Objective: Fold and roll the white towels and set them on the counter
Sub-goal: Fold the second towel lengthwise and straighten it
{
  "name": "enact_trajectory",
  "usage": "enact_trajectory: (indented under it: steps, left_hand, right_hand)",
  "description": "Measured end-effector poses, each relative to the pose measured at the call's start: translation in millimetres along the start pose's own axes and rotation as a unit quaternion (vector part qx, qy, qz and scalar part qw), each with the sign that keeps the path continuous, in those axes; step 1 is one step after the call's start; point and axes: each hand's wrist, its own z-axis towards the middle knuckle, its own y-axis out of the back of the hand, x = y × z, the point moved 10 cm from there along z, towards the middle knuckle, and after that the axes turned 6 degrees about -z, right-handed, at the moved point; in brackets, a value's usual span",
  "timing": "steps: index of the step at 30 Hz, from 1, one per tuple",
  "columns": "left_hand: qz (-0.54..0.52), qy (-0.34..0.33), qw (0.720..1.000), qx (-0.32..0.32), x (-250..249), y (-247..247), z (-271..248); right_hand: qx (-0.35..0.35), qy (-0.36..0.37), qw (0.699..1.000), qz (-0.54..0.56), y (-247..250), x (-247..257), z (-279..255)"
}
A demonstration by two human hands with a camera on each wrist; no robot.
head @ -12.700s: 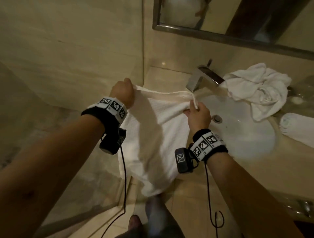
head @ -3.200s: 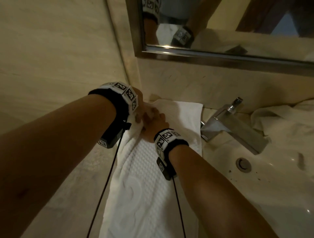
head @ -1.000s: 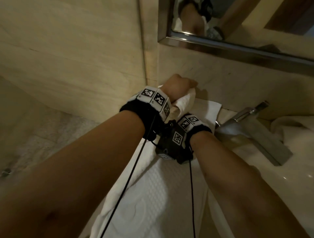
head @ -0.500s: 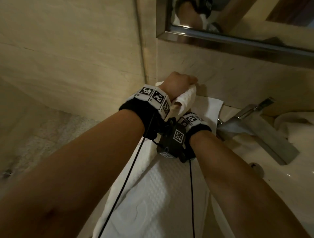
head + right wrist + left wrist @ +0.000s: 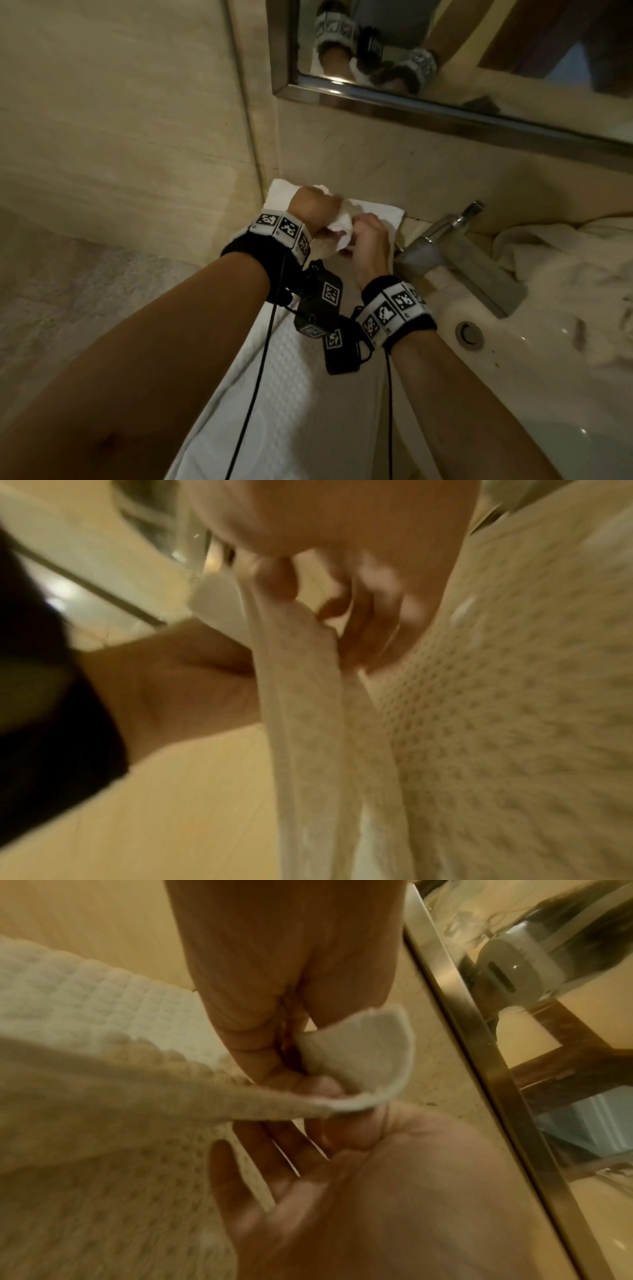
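Towel (image 5: 301, 387) runs lengthwise from frame centre toward you; your left hand (image 5: 310, 210) and right hand (image 5: 368, 240) both seemingly pinch its far end, fingers clenched.

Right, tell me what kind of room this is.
Most likely a bathroom, perhaps a hotel's: a white sink with a chrome faucet, a framed mirror above, and stone-look tiled walls.
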Motion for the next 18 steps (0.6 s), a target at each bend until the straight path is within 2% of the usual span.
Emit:
enact_trajectory:
  steps: [2, 3, 5, 6, 8, 9, 10, 11, 13, 15, 17, 18]
  left_hand:
    - [-0.007, 0.013, 1.000, 0.015, 2, -7, -1]
    - [-0.021, 0.032, 0.999, 0.028, 5, -11, -4]
    - [-0.086, 0.074, 0.991, 0.065, 9, -22, -8]
    - [-0.092, 0.074, 0.990, 0.076, 9, -25, -9]
    - [0.026, 0.009, 0.998, 0.061, -4, -19, -5]
    - [0.149, -0.049, 0.987, 0.040, -14, -13, -2]
    - [0.279, -0.114, 0.953, 0.017, -27, -9, -4]
    - [0.385, -0.175, 0.906, -0.002, -38, -11, -6]
    - [0.496, -0.257, 0.829, 0.016, -47, -24, -15]
    - [0.542, -0.251, 0.799, 0.068, -42, -35, -13]
    - [0.579, -0.211, 0.782, 0.090, -36, -32, -5]
    - [0.607, -0.200, 0.764, 0.090, -36, -29, -2]
  right_hand:
    - [0.091, -0.065, 0.993, 0.047, -14, -12, -10]
    - [0.114, -0.082, 0.989, 0.051, -17, -18, -11]
    - [0.111, -0.080, 0.991, -0.004, -14, -22, -5]
    - [0.095, -0.071, 0.992, -0.049, -8, -26, 1]
    - [0.069, -0.046, 0.989, -0.119, 2, -19, 3]
    - [0.068, -0.033, 0.987, -0.139, 3, -12, 1]
    - [0.071, -0.016, 0.985, -0.154, 2, -4, -3]
    - [0.073, 0.000, 0.983, -0.166, 4, 6, -7]
    - [0.053, 0.027, 0.985, -0.163, 10, 25, -6]
    - [0.047, 0.048, 0.985, -0.161, 15, 40, -4]
    - [0.047, 0.049, 0.983, -0.170, 18, 45, -2]
    - [0.047, 0.041, 0.983, -0.172, 20, 42, -1]
